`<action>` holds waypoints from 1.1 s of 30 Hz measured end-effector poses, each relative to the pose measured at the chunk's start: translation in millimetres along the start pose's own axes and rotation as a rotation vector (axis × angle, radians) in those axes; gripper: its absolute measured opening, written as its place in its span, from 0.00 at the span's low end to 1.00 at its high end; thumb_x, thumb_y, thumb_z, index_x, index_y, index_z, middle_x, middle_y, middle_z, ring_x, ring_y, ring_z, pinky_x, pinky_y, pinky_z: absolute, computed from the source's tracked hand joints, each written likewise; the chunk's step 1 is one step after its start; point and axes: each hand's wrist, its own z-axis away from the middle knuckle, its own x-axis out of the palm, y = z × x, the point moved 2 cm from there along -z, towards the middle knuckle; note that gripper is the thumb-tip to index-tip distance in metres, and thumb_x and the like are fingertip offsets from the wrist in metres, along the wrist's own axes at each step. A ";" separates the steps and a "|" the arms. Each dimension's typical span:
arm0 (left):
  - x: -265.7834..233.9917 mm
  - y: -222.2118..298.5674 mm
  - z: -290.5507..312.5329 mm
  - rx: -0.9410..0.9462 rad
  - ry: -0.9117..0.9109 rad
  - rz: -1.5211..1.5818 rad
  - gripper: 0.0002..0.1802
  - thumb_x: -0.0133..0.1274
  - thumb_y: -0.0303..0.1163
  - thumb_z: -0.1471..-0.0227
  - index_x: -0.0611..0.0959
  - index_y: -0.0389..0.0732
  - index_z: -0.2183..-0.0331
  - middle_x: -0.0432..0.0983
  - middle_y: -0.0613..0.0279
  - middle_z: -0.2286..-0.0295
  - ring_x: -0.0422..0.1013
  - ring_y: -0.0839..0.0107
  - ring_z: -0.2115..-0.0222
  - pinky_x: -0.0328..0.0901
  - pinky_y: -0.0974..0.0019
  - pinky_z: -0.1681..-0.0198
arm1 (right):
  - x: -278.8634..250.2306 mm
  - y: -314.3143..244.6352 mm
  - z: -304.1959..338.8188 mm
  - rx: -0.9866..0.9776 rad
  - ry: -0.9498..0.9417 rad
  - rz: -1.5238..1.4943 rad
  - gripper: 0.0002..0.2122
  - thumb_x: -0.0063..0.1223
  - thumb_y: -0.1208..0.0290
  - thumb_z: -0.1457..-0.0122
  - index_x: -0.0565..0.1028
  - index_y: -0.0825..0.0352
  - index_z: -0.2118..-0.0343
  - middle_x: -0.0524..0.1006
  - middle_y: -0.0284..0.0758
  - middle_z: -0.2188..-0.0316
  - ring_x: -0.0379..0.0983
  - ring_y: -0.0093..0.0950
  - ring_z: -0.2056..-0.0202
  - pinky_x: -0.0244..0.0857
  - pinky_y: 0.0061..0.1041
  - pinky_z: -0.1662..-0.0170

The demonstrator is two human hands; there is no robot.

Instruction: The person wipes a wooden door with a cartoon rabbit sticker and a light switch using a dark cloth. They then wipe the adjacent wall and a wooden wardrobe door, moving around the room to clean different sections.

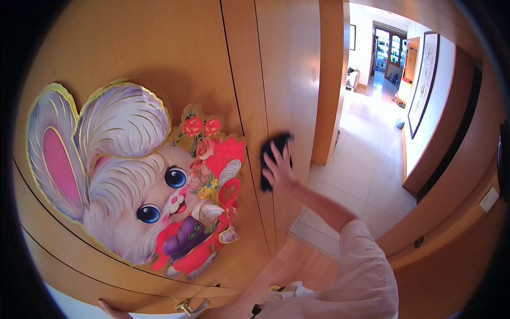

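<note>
A dark cloth [266, 169] lies against the upright wooden panel, pressed there by my right hand [280, 168]. The fingers of that hand are spread over the cloth. At the lower left, only a small part of my left hand [110, 310] shows, by the edge of the wooden door [159, 37]; most of its fingers are hidden. A metal lever handle [192, 307] sits on the door close to my left forearm. A large rabbit cutout [133, 191] with gold edging, red clothes and flowers is fixed to the door, left of the cloth.
To the right, a wooden frame [326, 95] borders an opening onto a pale tiled floor [366, 159]. A framed hanging [423, 80] is on the white wall there. A white switch plate [489, 199] sits at the far right. Wood flooring [303, 258] lies below.
</note>
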 end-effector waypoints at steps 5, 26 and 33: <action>7.8 -0.2 -2.0 -0.002 -0.001 -0.017 0.38 0.50 0.53 0.45 0.65 0.35 0.43 0.62 0.54 0.44 0.59 0.62 0.45 0.55 0.58 0.41 | -118.1 -34.6 -224.0 -0.313 0.376 0.010 0.25 0.48 0.60 0.42 0.64 0.50 0.40 0.50 0.35 0.34 0.44 0.63 0.40 0.32 0.63 0.39; -4.4 -11.8 -22.0 0.059 0.026 -0.068 0.38 0.49 0.53 0.44 0.65 0.34 0.42 0.60 0.55 0.43 0.57 0.63 0.42 0.50 0.60 0.38 | -37.1 -6.5 -84.4 -0.101 0.202 -0.015 0.32 0.51 0.55 0.45 0.60 0.64 0.39 0.43 0.49 0.34 0.38 0.63 0.38 0.24 0.66 0.39; 54.8 22.7 40.6 0.112 0.025 -0.063 0.31 0.50 0.50 0.46 0.72 0.32 0.52 0.66 0.48 0.52 0.62 0.59 0.52 0.60 0.50 0.49 | -186.2 10.6 -339.4 -0.187 0.638 0.016 0.27 0.38 0.55 0.35 0.54 0.57 0.35 0.51 0.41 0.35 0.46 0.55 0.38 0.38 0.49 0.36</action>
